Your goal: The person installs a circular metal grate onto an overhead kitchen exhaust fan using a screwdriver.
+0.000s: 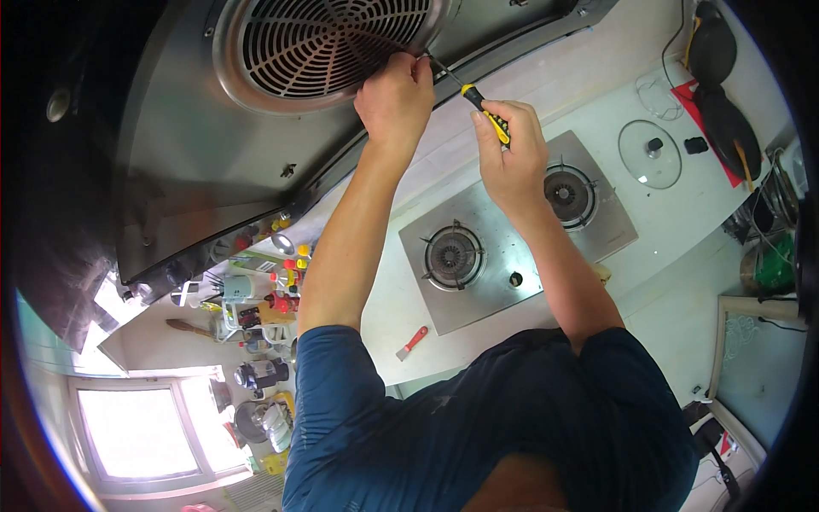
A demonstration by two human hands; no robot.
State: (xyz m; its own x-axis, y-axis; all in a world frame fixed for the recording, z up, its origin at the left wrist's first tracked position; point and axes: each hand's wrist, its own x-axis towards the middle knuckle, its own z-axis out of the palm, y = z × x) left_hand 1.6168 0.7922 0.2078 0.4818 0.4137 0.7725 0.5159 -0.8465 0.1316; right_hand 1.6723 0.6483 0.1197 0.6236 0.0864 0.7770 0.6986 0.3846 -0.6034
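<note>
Head camera; faces down, close over hands

Screwdriver handle: yellow and black, plain steel shaft. Range hood: brushed silver-grey; its round grille has dark slots in rings and spokes. Gas hob: stainless silver, black burners. Scraper: red handle. Glass lid: clear, black knob. Frying pans: black, on a red mat. Countertop: white. Sleeves: dark blue.

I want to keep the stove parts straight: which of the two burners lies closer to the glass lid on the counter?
The right burner, just below the right hand; the glass lid sits beside it, while the other burner lies farther left.
</note>
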